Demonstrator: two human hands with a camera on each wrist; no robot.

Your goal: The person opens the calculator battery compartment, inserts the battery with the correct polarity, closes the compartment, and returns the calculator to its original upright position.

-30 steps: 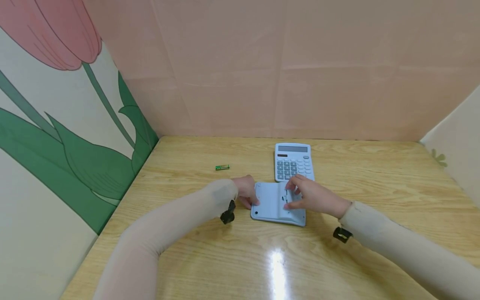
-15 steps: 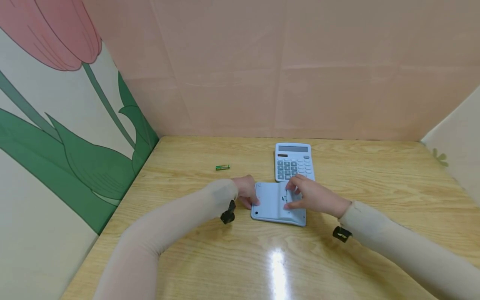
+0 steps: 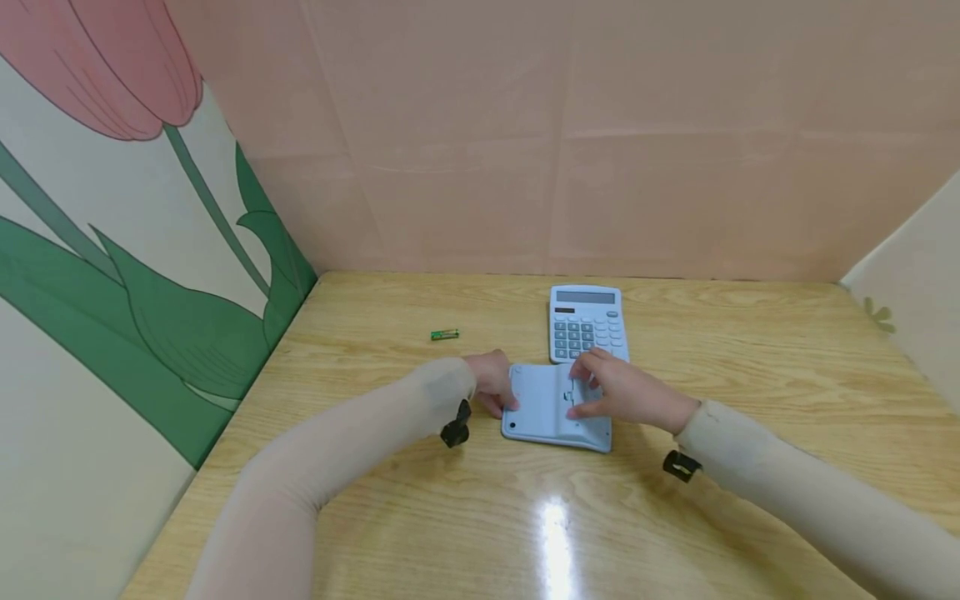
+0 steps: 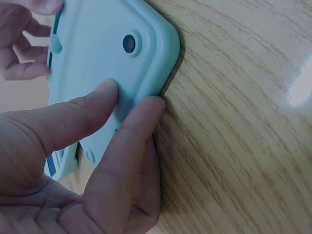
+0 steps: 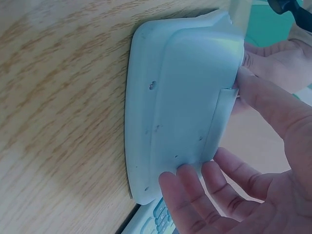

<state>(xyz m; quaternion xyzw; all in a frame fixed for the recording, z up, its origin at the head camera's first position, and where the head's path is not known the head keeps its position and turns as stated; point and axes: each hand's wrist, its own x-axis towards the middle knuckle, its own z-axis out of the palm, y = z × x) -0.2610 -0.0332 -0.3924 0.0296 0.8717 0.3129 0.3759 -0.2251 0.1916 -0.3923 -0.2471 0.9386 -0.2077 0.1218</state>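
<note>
A light blue calculator (image 3: 536,404) lies face down, its underside and battery section turned up. My left hand (image 3: 491,382) pinches its left edge; in the left wrist view the thumb (image 4: 97,105) presses the back near a black round foot (image 4: 129,44), with the forefinger along the rim. Over the battery section is my right hand (image 3: 622,393), thumb and fingers spread apart. The right wrist view shows that thumb (image 5: 248,83) at one end of a narrow cover strip (image 5: 219,119) and several fingertips touching the casing near the other end.
A second calculator (image 3: 587,321), face up, lies right behind the first. One green battery (image 3: 445,334) rests on the wooden table (image 3: 420,517) at the back left. A pink wall covering (image 3: 555,167) rises behind the table, and a flower-patterned panel (image 3: 217,333) stands on the left.
</note>
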